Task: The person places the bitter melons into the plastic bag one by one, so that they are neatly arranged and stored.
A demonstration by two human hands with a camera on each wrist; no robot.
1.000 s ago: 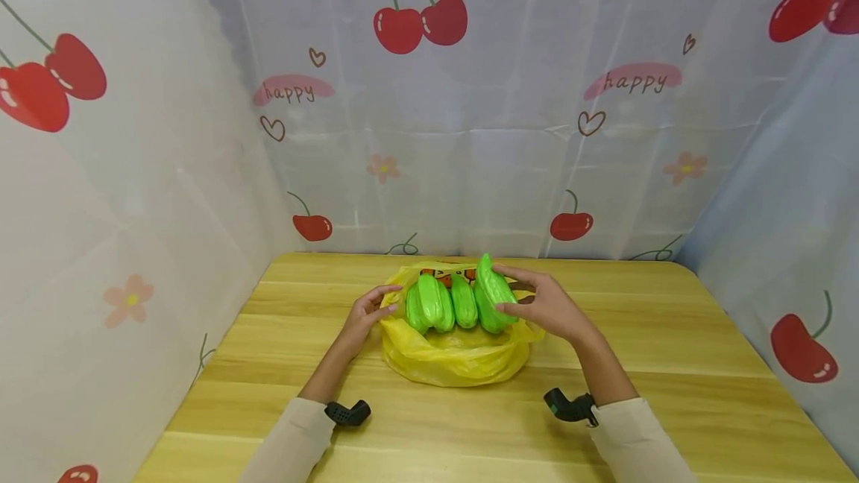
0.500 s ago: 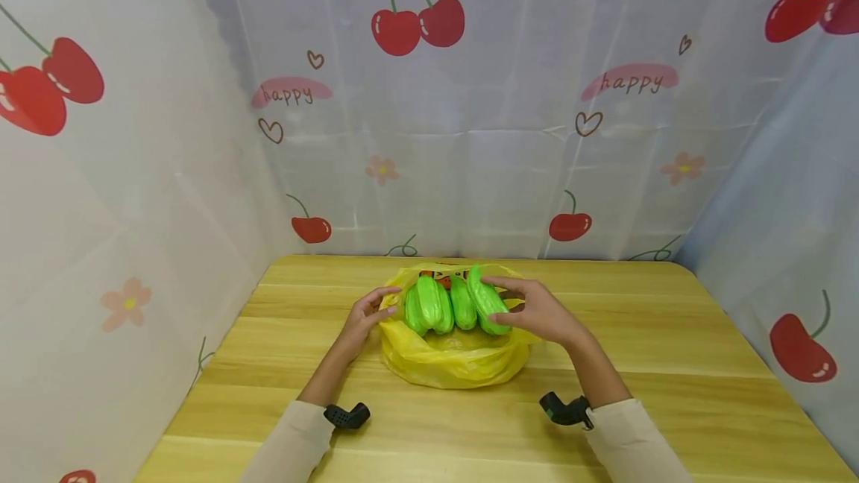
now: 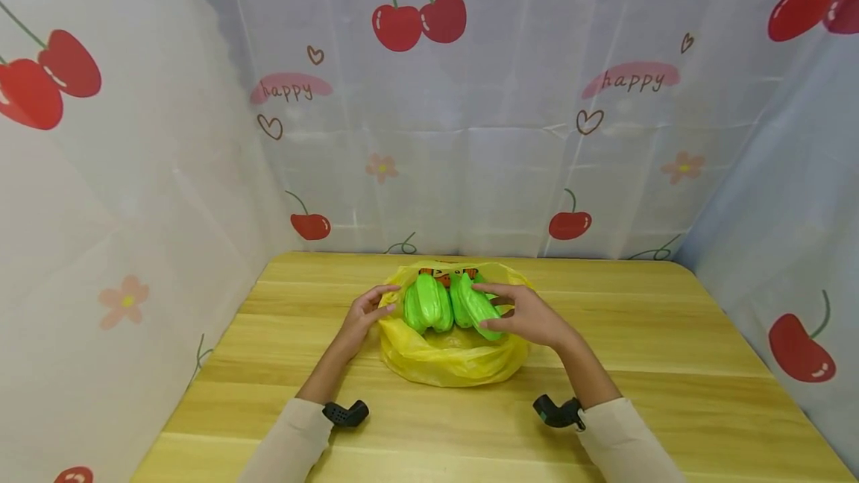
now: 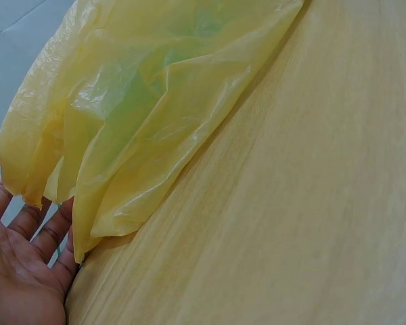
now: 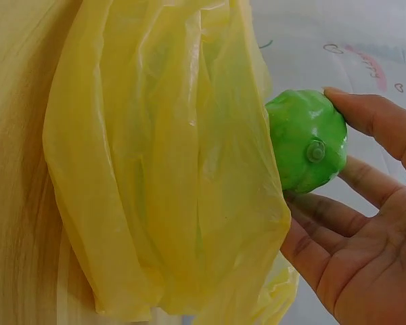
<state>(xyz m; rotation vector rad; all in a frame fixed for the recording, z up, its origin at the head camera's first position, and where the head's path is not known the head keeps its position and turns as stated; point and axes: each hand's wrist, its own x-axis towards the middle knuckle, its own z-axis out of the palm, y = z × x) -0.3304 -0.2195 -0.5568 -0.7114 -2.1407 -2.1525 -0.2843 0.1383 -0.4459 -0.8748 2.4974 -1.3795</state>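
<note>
A yellow plastic bag [image 3: 450, 364] stands with its mouth spread on the table, and several glossy green toy cucumbers [image 3: 429, 302] lie side by side in it. At the bag's left rim my left hand [image 3: 362, 319] holds the plastic edge between thumb and fingers; in the left wrist view the thin film [image 4: 142, 115] hangs over those fingers. My right hand [image 3: 533, 315] grips the rightmost toy cucumber [image 3: 479, 308], which leans tilted in the bag's mouth. The right wrist view shows its lumpy end with a small clear nub [image 5: 316, 151], thumb and fingers around it.
The wood-grain table [image 3: 671, 364] carries the bag near its back edge. A white cloth printed with cherries [image 3: 470, 147] closes off the back and both sides. Black wrist cameras [image 3: 345, 414] sit at both cuffs.
My right hand has moved left and slightly down with the toy cucumber, bringing it against the others; its tip has dropped lower. My left hand has stayed at the bag's rim.
</note>
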